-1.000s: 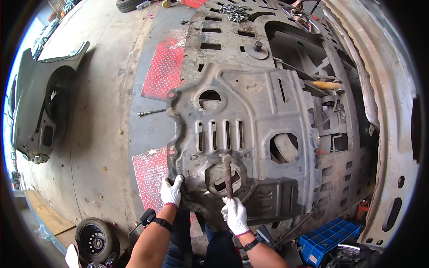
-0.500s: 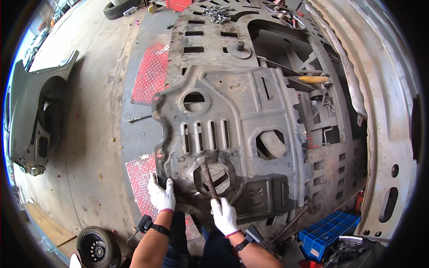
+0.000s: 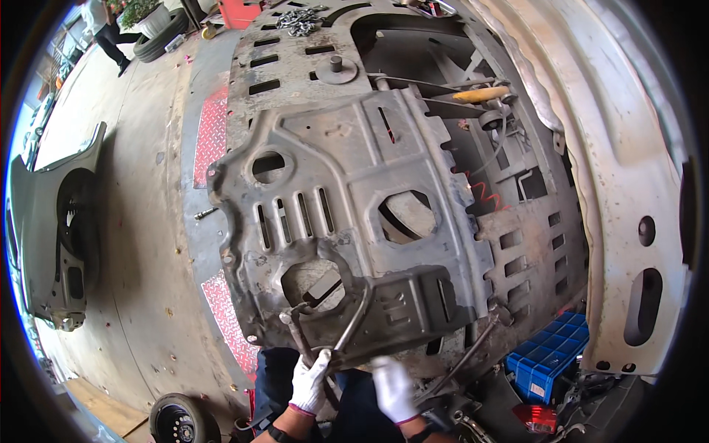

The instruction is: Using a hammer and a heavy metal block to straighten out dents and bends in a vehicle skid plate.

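A large grey stamped metal panel (image 3: 347, 192) with round, angular and slotted openings lies across a slotted metal bench. My white-gloved left hand (image 3: 309, 384) is at the panel's near edge, closed around the handle of a hammer (image 3: 301, 338). The hammer's head rests over or just above the panel, by the near round opening; whether it touches is unclear. My right hand (image 3: 394, 390), also gloved in white, is apart from the hammer beyond the near edge. Motion smears its fingers.
Behind the panel are a metal disc with a post (image 3: 336, 70) and a chain (image 3: 300, 21). A blue crate (image 3: 548, 358) and red lamp (image 3: 535, 418) stand near right. A car fender (image 3: 55, 236) is at left, a wheel (image 3: 177, 421) near left. A person (image 3: 107, 33) is far left.
The hammer has passed from my right hand to my left, which has come off the panel's left edge. My right hand has moved away, and the view has shifted.
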`<state>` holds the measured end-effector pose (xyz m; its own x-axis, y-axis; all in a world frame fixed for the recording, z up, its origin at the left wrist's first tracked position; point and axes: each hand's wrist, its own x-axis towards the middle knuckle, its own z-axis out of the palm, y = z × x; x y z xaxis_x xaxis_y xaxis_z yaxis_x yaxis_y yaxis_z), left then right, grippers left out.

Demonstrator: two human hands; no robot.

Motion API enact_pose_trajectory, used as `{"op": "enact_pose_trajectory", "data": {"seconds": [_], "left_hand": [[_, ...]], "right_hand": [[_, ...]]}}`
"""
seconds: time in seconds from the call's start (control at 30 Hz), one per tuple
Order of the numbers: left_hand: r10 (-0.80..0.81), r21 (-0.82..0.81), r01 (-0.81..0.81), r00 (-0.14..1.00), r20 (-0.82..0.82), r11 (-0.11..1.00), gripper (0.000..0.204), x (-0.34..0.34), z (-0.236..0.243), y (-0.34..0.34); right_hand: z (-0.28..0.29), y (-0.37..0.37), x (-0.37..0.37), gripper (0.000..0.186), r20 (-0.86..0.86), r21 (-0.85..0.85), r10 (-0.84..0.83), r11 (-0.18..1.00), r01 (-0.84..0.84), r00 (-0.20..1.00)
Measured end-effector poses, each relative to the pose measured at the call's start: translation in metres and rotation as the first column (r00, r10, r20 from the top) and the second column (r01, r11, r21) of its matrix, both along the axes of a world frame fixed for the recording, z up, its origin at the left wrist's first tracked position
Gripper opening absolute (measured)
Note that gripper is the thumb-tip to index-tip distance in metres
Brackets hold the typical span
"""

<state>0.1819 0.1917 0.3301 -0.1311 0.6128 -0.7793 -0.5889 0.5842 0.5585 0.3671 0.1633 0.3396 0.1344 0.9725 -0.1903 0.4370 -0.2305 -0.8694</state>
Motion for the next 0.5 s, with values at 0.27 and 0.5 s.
{"op": "enact_pose_trajectory", "data": {"seconds": [0.27, 0.5], "left_hand": [[0.058, -0.021, -0.065, 0.969, -0.241, 0.998, 0.018, -0.041, -0.001, -0.006], [0.104, -0.097, -0.142, 0.94, -0.325, 0.985, 0.018, -0.068, 0.011, 0.01]], "right_hand": [[-0.122, -0.095, 0.231, 0.062, 0.626, -0.232, -0.487, 0.629, 0.742, 0.609], [-0.112, -0.055, 0.202, 0.045, 0.735, -0.348, -0.226, 0.684, 0.641, 0.64]]}}
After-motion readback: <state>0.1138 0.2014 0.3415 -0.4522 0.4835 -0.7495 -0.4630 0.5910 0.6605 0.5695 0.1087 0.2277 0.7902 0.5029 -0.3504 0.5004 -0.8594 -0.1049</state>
